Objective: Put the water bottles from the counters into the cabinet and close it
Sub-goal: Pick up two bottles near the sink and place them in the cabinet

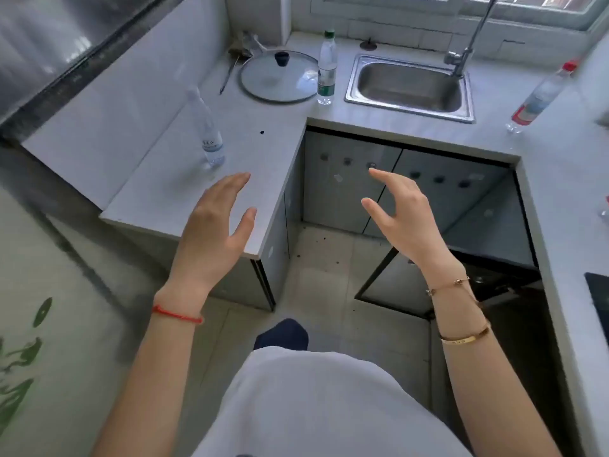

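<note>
Both hands empty, fingers spread: left hand [214,222] over table [263,153] edge, right hand [400,216] before the cabinet [349,192]. Three upright bottles: clear-capped bottle [207,133] left, green-capped bottle [327,70] between glass lid [276,77] and sink [410,87], red-capped bottle [540,97] right.

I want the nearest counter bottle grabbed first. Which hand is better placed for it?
Left. The left hand hovers open just short of the clear bottle on the left counter, nothing between them. The right hand is open in front of the cabinet doors, farther from any bottle.
</note>
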### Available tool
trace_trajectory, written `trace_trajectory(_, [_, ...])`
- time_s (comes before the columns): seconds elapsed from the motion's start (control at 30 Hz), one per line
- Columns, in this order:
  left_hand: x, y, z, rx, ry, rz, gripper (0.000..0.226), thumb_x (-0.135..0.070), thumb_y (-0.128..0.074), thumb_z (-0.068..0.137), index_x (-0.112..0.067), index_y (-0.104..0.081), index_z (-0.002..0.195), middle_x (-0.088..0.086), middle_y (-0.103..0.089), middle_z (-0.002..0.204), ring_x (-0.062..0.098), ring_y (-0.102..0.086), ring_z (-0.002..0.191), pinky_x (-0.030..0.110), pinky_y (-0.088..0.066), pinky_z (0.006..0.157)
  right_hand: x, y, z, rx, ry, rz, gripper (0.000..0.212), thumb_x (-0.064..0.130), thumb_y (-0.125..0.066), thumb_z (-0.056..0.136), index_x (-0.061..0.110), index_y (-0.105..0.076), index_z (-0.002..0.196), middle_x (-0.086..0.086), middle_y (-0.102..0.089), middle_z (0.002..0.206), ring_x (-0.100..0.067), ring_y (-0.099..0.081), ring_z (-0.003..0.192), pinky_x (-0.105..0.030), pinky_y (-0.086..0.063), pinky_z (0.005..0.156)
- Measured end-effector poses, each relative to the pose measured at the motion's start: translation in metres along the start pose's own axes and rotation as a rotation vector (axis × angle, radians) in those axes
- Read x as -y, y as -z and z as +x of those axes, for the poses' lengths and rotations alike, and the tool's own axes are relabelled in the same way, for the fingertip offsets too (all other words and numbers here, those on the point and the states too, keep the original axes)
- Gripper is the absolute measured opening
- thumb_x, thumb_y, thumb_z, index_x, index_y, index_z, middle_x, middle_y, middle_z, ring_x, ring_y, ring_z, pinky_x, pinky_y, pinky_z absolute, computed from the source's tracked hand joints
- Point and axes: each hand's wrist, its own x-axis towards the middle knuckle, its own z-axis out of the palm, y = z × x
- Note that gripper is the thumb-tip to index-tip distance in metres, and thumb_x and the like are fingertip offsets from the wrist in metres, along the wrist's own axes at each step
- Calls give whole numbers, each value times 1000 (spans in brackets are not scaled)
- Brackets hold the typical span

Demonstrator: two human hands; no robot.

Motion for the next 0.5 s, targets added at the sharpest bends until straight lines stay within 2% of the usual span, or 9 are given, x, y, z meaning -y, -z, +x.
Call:
trace_trajectory(0.2, [15, -23, 63, -27, 94, 21, 51, -28, -52, 98, -21, -39, 147, -4, -45, 150, 14, -42, 139, 39, -38, 115, -23, -16, 78, 84, -7, 33, 50, 31, -58, 94, 22, -44, 141, 6, -54, 136, -5, -40, 130, -16, -25, 105])
trace_trajectory(0.27, [25, -32, 89, -29, 112, 30, 51, -28, -52, 98, -21, -39, 147, -4, -45, 150, 15, -43, 137, 39, -39, 114, -32, -24, 109, 111, 9, 33, 50, 32, -58, 95, 23, -44, 141, 7, -53, 137, -1, -40, 126, -6, -24, 101])
trace_trajectory(0.33, [34, -40, 116, -32, 122, 37, 51, -28, -52, 98, -22, -39, 147, -4, -45, 149, 16, -45, 136, 39, -40, 113, -40, -34, 141, 137, 18, 40, 50, 32, -58, 95, 23, -44, 141, 7, -52, 139, -4, -41, 128, 5, -23, 93])
trace_trajectory(0.37, [39, -44, 130, -42, 131, 34, 50, -28, -52, 98, -21, -40, 146, -3, -46, 149, 16, -45, 136, 40, -40, 113, -43, -39, 158, 148, 26, 47, 49, 31, -58, 95, 23, -44, 141, 7, -52, 139, -6, -41, 131, 5, -23, 94])
trace_trajectory(0.5, [55, -49, 187, -79, 149, 45, 48, -26, -53, 98, -19, -42, 144, -1, -48, 147, 17, -46, 135, 39, -41, 112, -48, -54, 231, 168, 58, 64, 49, 31, -58, 95, 22, -44, 141, 7, -51, 140, -9, -38, 135, -15, -25, 106])
